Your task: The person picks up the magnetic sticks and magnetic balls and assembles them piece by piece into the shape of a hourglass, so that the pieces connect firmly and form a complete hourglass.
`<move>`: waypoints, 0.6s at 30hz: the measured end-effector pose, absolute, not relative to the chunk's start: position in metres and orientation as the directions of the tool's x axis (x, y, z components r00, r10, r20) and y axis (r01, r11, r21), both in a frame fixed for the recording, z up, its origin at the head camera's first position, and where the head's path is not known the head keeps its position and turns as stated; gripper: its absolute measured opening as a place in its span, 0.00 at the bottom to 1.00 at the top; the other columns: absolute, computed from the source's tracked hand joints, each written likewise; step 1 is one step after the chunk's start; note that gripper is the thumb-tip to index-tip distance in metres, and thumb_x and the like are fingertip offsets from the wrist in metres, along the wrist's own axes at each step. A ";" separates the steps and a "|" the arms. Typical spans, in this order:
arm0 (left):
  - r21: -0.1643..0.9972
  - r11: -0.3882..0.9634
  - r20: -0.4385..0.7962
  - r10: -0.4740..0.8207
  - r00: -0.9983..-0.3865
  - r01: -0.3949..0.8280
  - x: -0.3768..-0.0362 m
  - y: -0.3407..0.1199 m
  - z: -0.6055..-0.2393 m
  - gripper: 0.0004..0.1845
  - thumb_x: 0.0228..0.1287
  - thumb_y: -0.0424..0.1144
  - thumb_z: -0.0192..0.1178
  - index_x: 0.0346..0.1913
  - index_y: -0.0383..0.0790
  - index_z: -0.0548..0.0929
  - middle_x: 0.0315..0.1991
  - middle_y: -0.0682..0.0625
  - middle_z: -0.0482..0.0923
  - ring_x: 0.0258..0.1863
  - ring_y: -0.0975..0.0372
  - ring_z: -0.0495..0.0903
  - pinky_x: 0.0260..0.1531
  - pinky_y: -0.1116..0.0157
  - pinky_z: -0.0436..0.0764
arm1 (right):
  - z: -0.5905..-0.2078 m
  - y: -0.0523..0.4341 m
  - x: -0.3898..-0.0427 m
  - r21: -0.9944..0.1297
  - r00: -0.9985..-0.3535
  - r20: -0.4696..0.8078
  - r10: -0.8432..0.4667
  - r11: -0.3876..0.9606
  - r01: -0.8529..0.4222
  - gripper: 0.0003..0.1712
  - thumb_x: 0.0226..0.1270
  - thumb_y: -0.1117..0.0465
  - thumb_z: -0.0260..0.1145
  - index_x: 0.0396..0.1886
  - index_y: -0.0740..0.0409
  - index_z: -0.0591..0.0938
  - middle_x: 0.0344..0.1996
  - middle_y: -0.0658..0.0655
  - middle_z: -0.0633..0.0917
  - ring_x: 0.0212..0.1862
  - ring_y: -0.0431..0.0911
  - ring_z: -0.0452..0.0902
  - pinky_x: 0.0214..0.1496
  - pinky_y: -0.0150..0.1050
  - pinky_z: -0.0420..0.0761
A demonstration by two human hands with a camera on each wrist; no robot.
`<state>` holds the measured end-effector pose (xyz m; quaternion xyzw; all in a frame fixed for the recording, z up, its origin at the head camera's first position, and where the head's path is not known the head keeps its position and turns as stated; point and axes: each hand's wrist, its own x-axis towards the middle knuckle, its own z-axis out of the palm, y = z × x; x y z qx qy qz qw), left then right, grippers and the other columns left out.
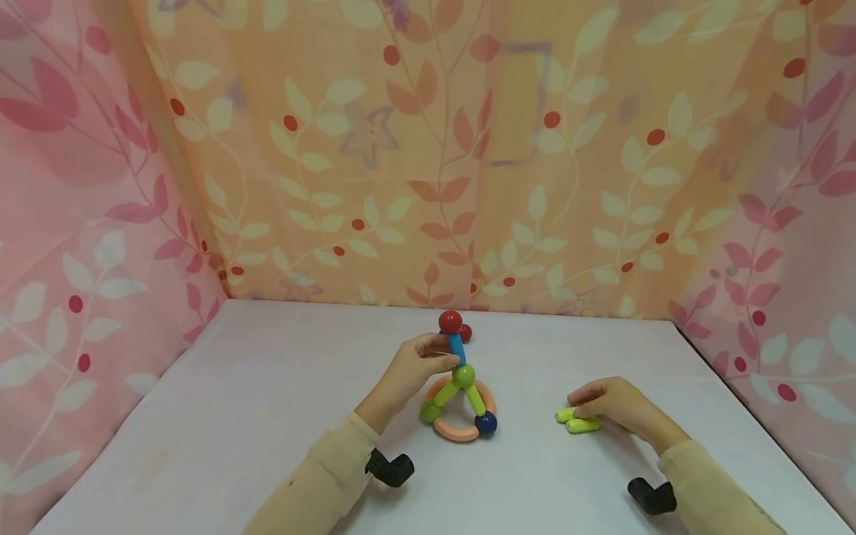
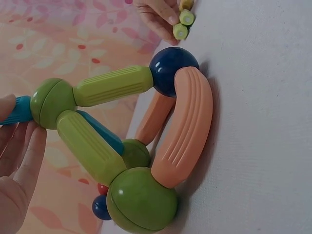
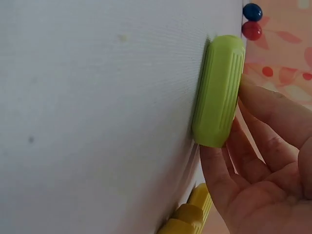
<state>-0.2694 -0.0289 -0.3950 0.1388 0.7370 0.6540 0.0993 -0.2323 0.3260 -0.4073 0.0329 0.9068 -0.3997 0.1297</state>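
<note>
A toy structure stands mid-table: a peach ring [image 1: 461,435] carries a dark blue ball [image 1: 486,423] and a green ball [image 1: 430,411], from which two green rods rise to a top green ball [image 1: 464,375]. Above that a blue rod [image 1: 457,348] holds a red ball [image 1: 450,321]. My left hand [image 1: 446,355] pinches the blue rod [image 2: 19,109]; its fingers [image 2: 22,146] show beside the top green ball [image 2: 51,102]. My right hand [image 1: 580,411] rests on the table to the right and grips a green rod [image 3: 219,90], with another green rod [image 1: 583,425] beside it.
A loose red ball [image 1: 466,332] lies behind the structure, with a blue ball [image 3: 252,11] near it. A yellow rod [image 3: 190,214] lies under my right palm. Patterned fabric walls [image 1: 428,148] enclose the white table [image 1: 234,416] at the back and both sides.
</note>
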 end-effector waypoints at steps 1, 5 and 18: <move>0.991 0.110 0.036 0.332 -0.943 0.077 -0.270 -0.029 -0.394 0.19 0.65 0.44 0.66 0.57 0.42 0.82 0.51 0.48 0.84 0.53 0.59 0.81 0.65 0.51 0.75 | -0.408 0.325 -0.233 -0.717 -0.966 -0.255 -0.054 0.680 0.151 0.19 0.57 0.59 0.75 0.47 0.65 0.86 0.45 0.59 0.88 0.42 0.42 0.80 0.42 0.33 0.81; 0.990 0.112 0.042 0.327 -0.944 0.082 -0.268 -0.029 -0.394 0.19 0.66 0.44 0.66 0.57 0.42 0.81 0.52 0.48 0.84 0.54 0.59 0.80 0.64 0.53 0.77 | -0.408 0.323 -0.235 -0.723 -0.969 -0.233 -0.085 0.681 0.114 0.17 0.58 0.62 0.74 0.45 0.66 0.86 0.43 0.60 0.88 0.40 0.42 0.80 0.39 0.33 0.81; 0.989 0.117 0.050 0.313 -0.949 0.091 -0.266 -0.029 -0.395 0.18 0.65 0.45 0.66 0.55 0.43 0.82 0.51 0.49 0.84 0.54 0.59 0.80 0.64 0.52 0.76 | -0.404 0.305 -0.242 -0.627 -0.956 -0.253 -0.147 0.778 0.046 0.16 0.58 0.65 0.73 0.47 0.64 0.87 0.45 0.59 0.88 0.45 0.45 0.80 0.44 0.38 0.83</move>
